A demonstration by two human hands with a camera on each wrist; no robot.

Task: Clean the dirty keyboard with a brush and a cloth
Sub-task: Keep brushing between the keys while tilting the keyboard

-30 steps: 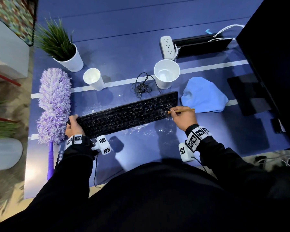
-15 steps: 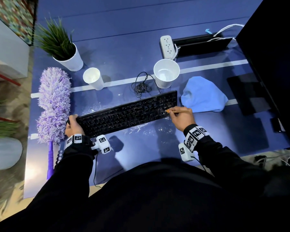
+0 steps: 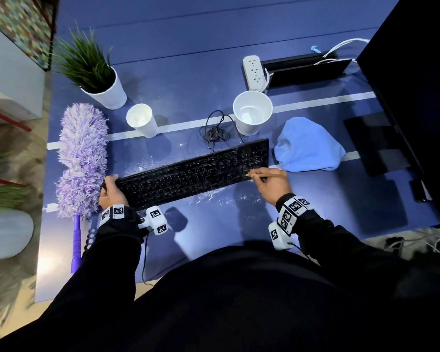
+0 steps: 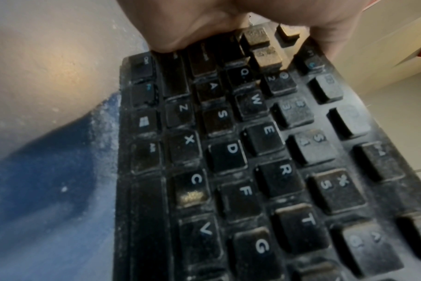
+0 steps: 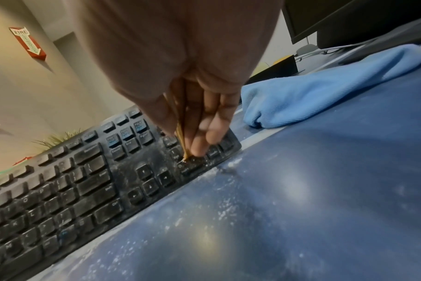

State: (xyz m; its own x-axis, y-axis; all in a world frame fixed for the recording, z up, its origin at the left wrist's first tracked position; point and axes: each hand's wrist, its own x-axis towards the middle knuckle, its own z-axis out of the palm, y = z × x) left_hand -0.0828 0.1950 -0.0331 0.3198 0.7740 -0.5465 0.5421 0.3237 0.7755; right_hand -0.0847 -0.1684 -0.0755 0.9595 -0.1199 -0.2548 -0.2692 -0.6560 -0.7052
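A dusty black keyboard (image 3: 191, 174) lies slanted on the blue desk, its keys (image 4: 228, 152) coated in pale grit. My left hand (image 3: 109, 190) grips its left end, thumb on the top edge. My right hand (image 3: 269, 182) pinches a thin wooden-handled brush (image 3: 267, 174); the brush tip (image 5: 185, 158) touches the number-pad keys at the keyboard's right end (image 5: 204, 157). A light blue cloth (image 3: 309, 148) lies bunched just right of the keyboard, also in the right wrist view (image 5: 324, 81).
White dust (image 3: 226, 196) is scattered in front of the keyboard. A purple fluffy duster (image 3: 81, 158) lies at left. Two white cups (image 3: 252, 115) (image 3: 141, 120), a coiled cable (image 3: 214, 133), a potted plant (image 3: 97, 77), a power strip (image 3: 254, 72) and a dark monitor (image 3: 417, 97) stand behind and right.
My right hand with the brush has shifted slightly left and nearer along the number pad. The left hand and keyboard have stayed put.
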